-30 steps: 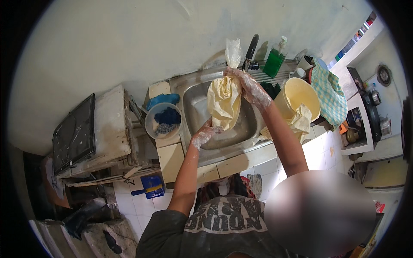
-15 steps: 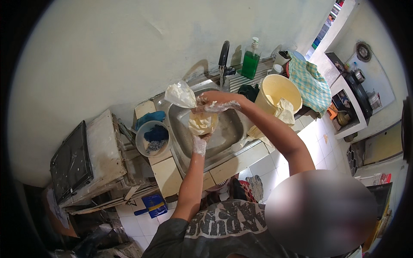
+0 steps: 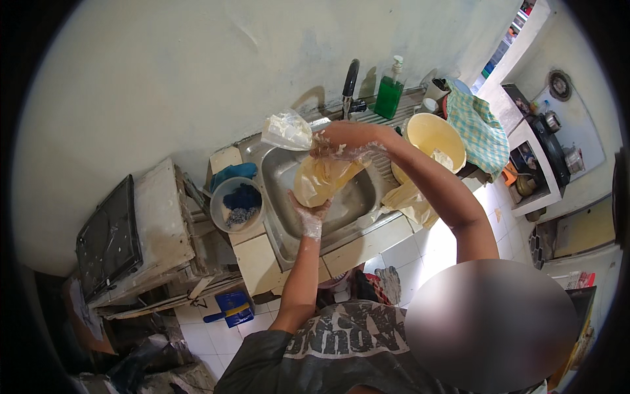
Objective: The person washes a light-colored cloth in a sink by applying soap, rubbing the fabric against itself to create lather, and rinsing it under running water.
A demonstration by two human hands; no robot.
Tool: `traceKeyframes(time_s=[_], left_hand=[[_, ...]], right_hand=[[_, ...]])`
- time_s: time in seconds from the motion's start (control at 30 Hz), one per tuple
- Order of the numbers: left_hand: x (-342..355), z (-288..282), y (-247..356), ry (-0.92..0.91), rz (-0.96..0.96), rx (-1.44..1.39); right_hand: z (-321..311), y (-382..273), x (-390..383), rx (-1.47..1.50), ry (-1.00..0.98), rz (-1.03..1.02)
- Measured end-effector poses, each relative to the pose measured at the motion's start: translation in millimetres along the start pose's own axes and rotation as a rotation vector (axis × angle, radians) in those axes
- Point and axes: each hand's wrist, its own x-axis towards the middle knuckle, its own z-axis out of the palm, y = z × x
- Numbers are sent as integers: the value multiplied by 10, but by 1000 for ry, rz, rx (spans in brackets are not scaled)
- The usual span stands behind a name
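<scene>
Over the steel sink [image 3: 275,233], my right hand [image 3: 336,139] is closed on a clear plastic bag [image 3: 287,130] smeared with a pale, creamy substance. Below it, my left hand [image 3: 308,209] grips the underside of a pale yellow plastic bag [image 3: 318,180], which bulges on the left and spreads toward the right. The top of the yellow bag passes under my right hand; whether that hand touches it cannot be told. White residue coats both my hands and my left wrist.
A black faucet [image 3: 350,82] and a green soap bottle [image 3: 390,92] stand behind the sink. To the right is a cream bucket [image 3: 436,131] beside a checked cloth [image 3: 476,128]. A white tub [image 3: 220,217] with dark blue cloth sits left. Tiled counter [image 3: 256,262] borders the front.
My right hand and the clear bag have shifted slightly right and up. The yellow bag, compact before, is now stretched out wider toward the right. My left hand has moved a little right.
</scene>
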Motion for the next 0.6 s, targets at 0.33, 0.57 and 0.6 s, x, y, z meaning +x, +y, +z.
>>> traceKeyframes(time_s=[0.33,0.57,0.6], left_hand=[[140,-285,396,-181,49,226],[-350,279,-58,-319,-121,92],[-361,347,-117,-300,-147,79]], right_hand=[[58,-73,74,-127,11,12],[-279,-91,-535,339,0,189],[-375,-58,-689,400,-2,199]])
